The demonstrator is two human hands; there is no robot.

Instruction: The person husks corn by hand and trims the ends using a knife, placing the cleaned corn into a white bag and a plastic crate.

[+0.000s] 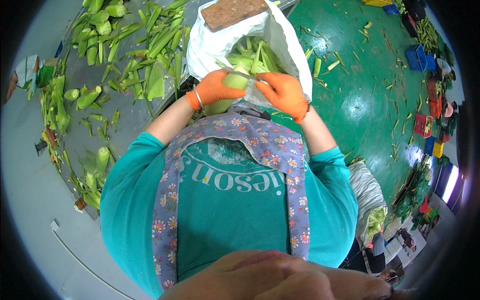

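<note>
My left hand (215,91), in an orange glove with a metal bangle at the wrist, grips a pale green ear of corn (235,83) over an open white sack (200,52). Closed round a small knife (242,74) is my right hand (285,95), also gloved in orange; the thin blade lies across the top of the ear. Green husks (257,59) fill the sack's mouth just beyond both hands. The knife's handle is mostly hidden by my right fingers.
A brick (234,14) rests on the sack's far rim. Left of it, a grey table (131,107) bears husk strips (157,47) and several corn ears (89,96). Scraps litter the green floor (350,95). Another sack (364,185) stands at my right; crates (416,57) and people are farther right.
</note>
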